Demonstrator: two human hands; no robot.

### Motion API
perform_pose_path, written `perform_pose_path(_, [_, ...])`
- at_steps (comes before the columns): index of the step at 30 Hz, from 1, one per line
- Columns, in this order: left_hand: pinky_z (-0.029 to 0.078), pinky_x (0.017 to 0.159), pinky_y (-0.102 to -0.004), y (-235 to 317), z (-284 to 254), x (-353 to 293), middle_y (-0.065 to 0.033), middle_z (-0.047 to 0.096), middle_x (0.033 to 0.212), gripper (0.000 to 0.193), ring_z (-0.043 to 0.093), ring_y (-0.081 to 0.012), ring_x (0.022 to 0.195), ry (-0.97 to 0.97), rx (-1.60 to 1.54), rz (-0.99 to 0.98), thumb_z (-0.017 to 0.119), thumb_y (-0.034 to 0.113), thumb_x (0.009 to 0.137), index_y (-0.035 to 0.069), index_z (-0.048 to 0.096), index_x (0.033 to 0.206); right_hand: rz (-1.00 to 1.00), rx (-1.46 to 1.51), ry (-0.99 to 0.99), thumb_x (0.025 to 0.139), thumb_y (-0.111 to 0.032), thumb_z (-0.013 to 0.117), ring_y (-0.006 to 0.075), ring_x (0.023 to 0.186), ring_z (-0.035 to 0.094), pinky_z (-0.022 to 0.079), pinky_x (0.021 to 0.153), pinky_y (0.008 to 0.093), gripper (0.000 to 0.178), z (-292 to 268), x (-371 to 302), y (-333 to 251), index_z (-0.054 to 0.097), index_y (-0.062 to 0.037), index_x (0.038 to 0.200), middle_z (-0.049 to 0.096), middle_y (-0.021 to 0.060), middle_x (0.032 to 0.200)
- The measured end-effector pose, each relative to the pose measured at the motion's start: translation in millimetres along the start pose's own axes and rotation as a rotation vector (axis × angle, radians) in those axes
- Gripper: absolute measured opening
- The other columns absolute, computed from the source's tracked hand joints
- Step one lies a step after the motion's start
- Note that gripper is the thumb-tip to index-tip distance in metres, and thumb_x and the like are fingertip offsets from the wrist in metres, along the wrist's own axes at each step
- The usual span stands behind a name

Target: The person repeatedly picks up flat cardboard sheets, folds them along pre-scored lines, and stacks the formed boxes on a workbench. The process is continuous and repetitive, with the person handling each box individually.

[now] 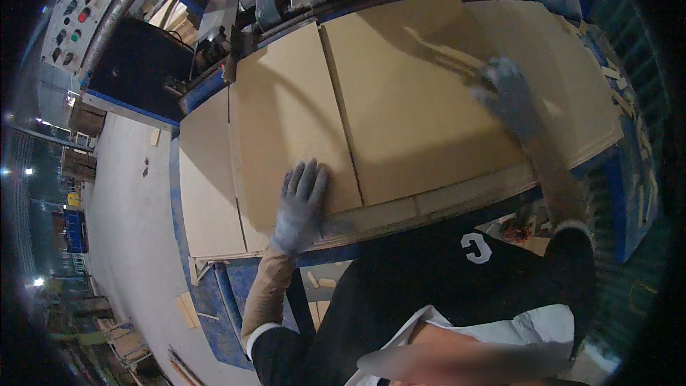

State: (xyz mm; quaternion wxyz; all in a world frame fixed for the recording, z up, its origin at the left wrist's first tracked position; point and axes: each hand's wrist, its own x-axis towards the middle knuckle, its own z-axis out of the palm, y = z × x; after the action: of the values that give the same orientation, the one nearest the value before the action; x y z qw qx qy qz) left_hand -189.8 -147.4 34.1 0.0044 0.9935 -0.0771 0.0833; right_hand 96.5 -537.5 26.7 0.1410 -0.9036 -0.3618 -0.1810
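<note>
The left hand (300, 204), in a grey glove, lies flat with its fingers (309, 175) spread on the near edge of the narrow board (293, 114), which sits on top of a stack of boards (214, 200) on the blue table (204, 271). The right hand (509, 93), also gloved, rests on the far right part of the wide board (421, 93) lying just beside the narrow one; it is blurred, so I cannot tell how its fingers are set. The top boards overhang the lower ones unevenly. Judging from this, a push from one side could skew a board, slide it off the stack's edge, or pinch a finger in the seam between the two.
</note>
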Motion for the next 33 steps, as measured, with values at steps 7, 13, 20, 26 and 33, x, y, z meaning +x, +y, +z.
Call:
perform_pose_path(7, [0.033, 0.106, -0.0529, -27.1, -15.9, -31.0, -0.022, 0.042, 0.139, 0.07, 0.044, -0.0406, 0.124, 0.055, -0.005, 0.06, 0.065, 0.035, 0.079, 0.002, 0.039, 0.136, -0.124, -0.106, -0.297, 0.059, -0.065, 0.072, 0.0454, 0.135, 0.024, 0.017, 0.109, 0.06, 0.093, -38.9, -96.2, -28.6, 0.048, -0.0117, 0.131, 0.034, 0.0167, 0.145])
perform_pose_path(13, [0.035, 0.105, -0.0497, -49.5, -5.9, -23.2, -0.0197, 0.046, 0.137, 0.056, 0.046, -0.0374, 0.125, 0.158, 0.13, 0.047, 0.052, 0.012, 0.082, 0.002, 0.04, 0.136, -0.159, -0.018, -0.238, 0.055, -0.058, 0.076, 0.0383, 0.136, 0.029, 0.021, 0.112, 0.0522, 0.092, -41.1, -74.4, -16.6, 0.05, -0.0135, 0.131, 0.042, 0.0102, 0.142])
perform_pose_path(20, [0.036, 0.105, -0.0474, -103.5, 14.7, 37.4, -0.0178, 0.046, 0.137, 0.051, 0.045, -0.0337, 0.127, 0.308, 0.117, 0.031, 0.05, 0.01, 0.085, 0.002, 0.043, 0.134, -0.103, 0.131, -0.201, 0.071, -0.045, 0.072, 0.0367, 0.128, 0.04, 0.03, 0.108, 0.0468, 0.065, -3.3, -0.4, 28.1, 0.057, -0.013, 0.125, 0.049, 0.0107, 0.136])
perform_pose_path(26, [0.031, 0.108, -0.0492, -112.8, 31.6, 133.7, -0.0153, 0.041, 0.142, 0.057, 0.039, -0.0332, 0.131, 0.247, 0.322, -0.392, 0.053, 0.017, 0.087, 0.002, 0.035, 0.139, 0.078, -0.27, 0.05, 0.08, -0.039, 0.067, 0.0385, 0.12, 0.047, 0.037, 0.103, 0.0451, 0.048, 31.7, 59.2, 13.9, 0.061, -0.0111, 0.118, 0.053, 0.0168, 0.129])
perform_pose_path(33, [0.023, 0.112, -0.0503, -96.8, 29.2, -21.2, -0.0248, 0.03, 0.147, 0.078, 0.026, -0.0411, 0.137, 0.649, 0.264, -0.695, 0.065, 0.037, 0.086, -0.003, 0.029, 0.142, 0.493, 0.299, 0.344, 0.086, -0.029, 0.061, 0.0396, 0.12, 0.048, 0.043, 0.096, 0.0455, 0.044, -15.2, -68.7, 31.5, 0.056, -0.0054, 0.122, 0.05, 0.0222, 0.131])
